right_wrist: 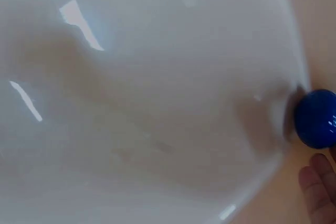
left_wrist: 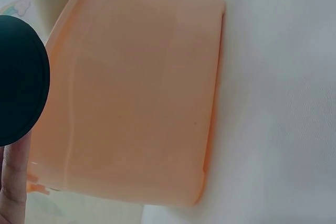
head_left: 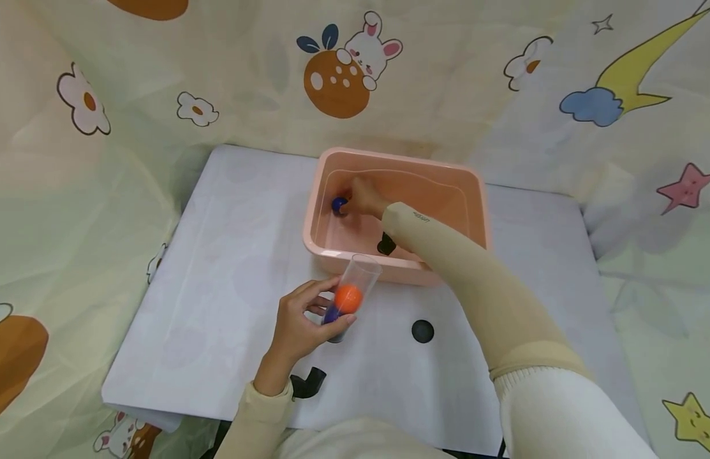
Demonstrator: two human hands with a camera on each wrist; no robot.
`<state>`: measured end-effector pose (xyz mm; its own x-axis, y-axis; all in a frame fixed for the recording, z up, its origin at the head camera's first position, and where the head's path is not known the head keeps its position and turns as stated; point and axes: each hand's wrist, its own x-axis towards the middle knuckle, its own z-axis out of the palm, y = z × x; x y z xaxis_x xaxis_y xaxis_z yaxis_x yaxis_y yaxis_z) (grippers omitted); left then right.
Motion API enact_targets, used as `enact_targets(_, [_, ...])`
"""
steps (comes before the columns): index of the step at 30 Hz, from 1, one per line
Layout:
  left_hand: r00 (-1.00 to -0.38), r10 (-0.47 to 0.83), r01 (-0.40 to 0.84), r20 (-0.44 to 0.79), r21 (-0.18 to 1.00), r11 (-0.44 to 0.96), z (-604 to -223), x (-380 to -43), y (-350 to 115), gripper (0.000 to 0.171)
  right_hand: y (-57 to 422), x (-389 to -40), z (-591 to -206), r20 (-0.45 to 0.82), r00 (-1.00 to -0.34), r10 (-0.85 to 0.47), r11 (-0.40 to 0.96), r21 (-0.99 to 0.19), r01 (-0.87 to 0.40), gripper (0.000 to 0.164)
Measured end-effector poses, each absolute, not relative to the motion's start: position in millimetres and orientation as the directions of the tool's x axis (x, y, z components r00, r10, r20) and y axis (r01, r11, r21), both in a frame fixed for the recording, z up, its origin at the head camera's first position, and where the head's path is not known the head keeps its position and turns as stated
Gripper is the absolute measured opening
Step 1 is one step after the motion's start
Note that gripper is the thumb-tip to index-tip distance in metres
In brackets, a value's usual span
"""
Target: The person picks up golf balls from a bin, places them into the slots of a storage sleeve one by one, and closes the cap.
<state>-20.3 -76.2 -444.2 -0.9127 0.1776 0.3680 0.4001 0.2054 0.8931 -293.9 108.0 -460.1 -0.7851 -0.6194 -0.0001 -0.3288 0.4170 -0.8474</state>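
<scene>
My left hand point(head_left: 300, 325) grips a clear tube point(head_left: 363, 271), tilted, its upper end at the front of the pink basin point(head_left: 326, 258). Inside it an orange ball point(head_left: 348, 298) rests above a blue ball point(head_left: 331, 313). In the left wrist view, the tube's dark round end cap point(left_wrist: 21, 80) shows beside a finger. My right hand point(head_left: 366, 197) reaches down into the basin's left part and pinches another blue ball point(head_left: 339, 204). The right wrist view has this blue ball point(right_wrist: 317, 119) at its edge, fingertips point(right_wrist: 315, 187) close below.
A black elbow-shaped pipe piece point(head_left: 386, 244) lies in the basin, partly behind the right forearm. On the white table point(head_left: 217, 255) are another black elbow piece point(head_left: 309, 382), near the left wrist, and a black round cap point(head_left: 422, 331). A patterned cloth point(head_left: 245, 64) hangs behind the table.
</scene>
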Motion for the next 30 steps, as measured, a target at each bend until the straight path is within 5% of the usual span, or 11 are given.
enact_targets(8, [-0.915, 0.172, 0.396, 0.365, 0.895, 0.205, -443.6, -19.8, -76.3, 0.06, 105.6, -283.2, -458.9, -0.074, -0.889, -0.452, 0.552, -0.806, -0.214, 0.027])
enact_targets(22, [-0.917, 0.17, 0.39, 0.36, 0.897, 0.208, -442.5, -18.7, -77.7, 0.06, 102.6, -278.9, -459.2, -0.132, -0.908, -0.397, 0.649, -0.74, -0.176, 0.033])
enact_targets(30, [-0.921, 0.167, 0.382, 0.352, 0.9, 0.211, -440.0, -18.0, -77.6, 0.06, 101.8, -282.0, -462.3, -0.186, -0.865, -0.466, 0.645, -0.741, -0.188, 0.03])
